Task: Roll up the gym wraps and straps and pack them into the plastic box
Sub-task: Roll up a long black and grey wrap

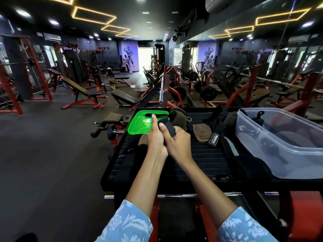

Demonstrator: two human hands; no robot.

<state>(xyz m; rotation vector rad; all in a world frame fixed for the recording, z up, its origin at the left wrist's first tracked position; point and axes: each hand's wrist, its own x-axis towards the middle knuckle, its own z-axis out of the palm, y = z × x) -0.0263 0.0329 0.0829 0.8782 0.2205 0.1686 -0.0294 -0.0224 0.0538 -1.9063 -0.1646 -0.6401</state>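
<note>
At frame centre, the left hand [156,137] and right hand [176,139] both curl round a black wrap [167,127] — mid-roll. Tight, even turns would suit; the clear plastic box [283,154] waits at right, beyond the green lid [138,123].

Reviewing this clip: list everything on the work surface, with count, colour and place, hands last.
Black wrap: one, black, gripped in both hands.
Green lid: one, green, far left of platform.
Plastic box: one, clear, right side, dark items inside.
Brown pad: one, brown, centre.
Labelled strap: one, black, white print, right of pad.
Platform: one, black, ribbed.
Left hand: holds wrap.
Right hand: holds wrap.
</note>
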